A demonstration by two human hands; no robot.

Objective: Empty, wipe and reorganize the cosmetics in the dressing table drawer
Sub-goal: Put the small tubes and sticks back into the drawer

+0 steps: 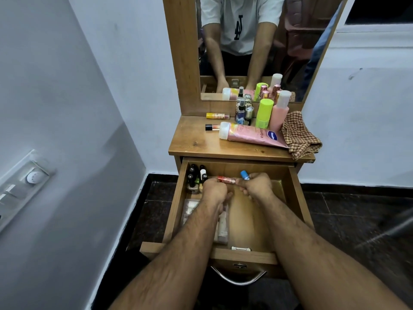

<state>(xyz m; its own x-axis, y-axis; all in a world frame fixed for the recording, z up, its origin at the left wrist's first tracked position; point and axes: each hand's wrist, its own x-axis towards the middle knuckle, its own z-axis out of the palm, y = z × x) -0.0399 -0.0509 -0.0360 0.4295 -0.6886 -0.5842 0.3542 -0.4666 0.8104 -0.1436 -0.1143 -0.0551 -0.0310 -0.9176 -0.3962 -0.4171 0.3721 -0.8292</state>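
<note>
The wooden drawer [176, 204] is pulled out under the dressing table top [194, 142]. Both my hands are inside it near the back. My left hand [214, 191] and my right hand [256, 186] together hold a small red-capped pink tube [226, 180] lying crosswise between them. My right hand also grips a blue-capped stick [244, 175]. Several dark small bottles [197, 175] stand in the drawer's back left corner. A clear pouch [190, 209] with white items lies along the left side, partly under my left forearm.
On the table top lie a big pink lotion tube [252, 136], a green-capped bottle [263, 113], a pink bottle [279, 113], small spray bottles [242, 110], two small tubes [216, 115] and a checked cloth [299, 135]. A mirror [245, 41] stands behind. A wall is on the left.
</note>
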